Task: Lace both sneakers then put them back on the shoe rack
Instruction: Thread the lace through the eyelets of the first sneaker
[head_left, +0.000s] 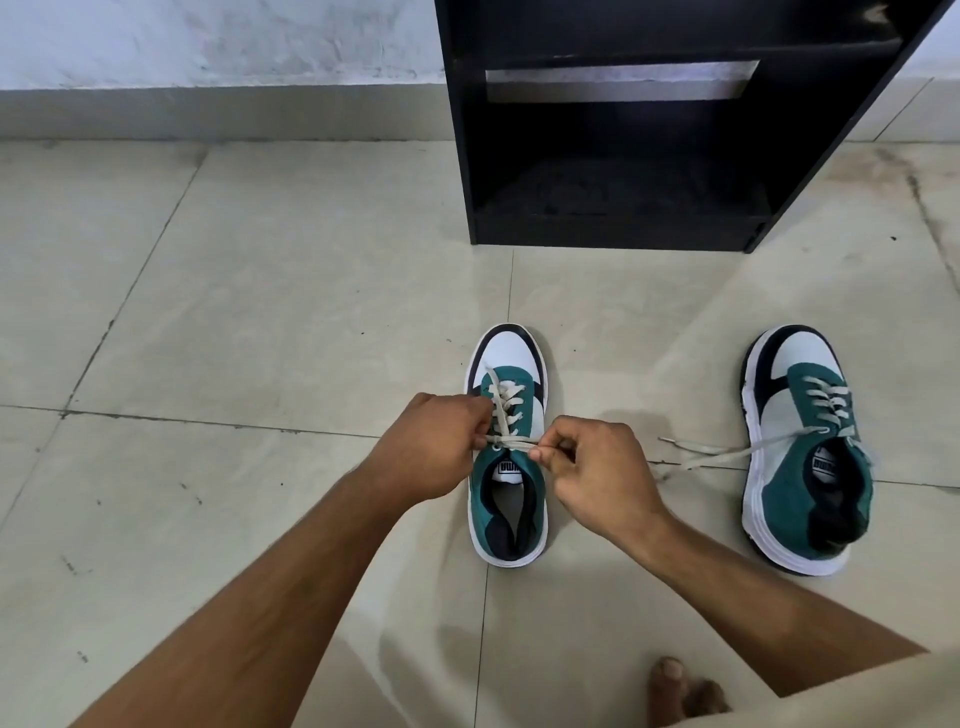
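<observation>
Two green, white and navy sneakers stand on the tiled floor with toes pointing away from me. The near sneaker (506, 499) sits in the middle, its grey lace (506, 410) crossed up the eyelets. My left hand (431, 447) pinches one lace end at the sneaker's left side. My right hand (592, 467) pinches the other end on the right, the lace stretched between them across the top eyelets. The second sneaker (805, 467) stands to the right, its lace ends (711, 452) trailing loose on the floor to its left.
A black shoe rack (623, 228) stands against the wall beyond the sneakers, its lower shelf open toward me. My bare toes (680, 691) show at the bottom right. Beige floor tiles (234, 312) spread to the left.
</observation>
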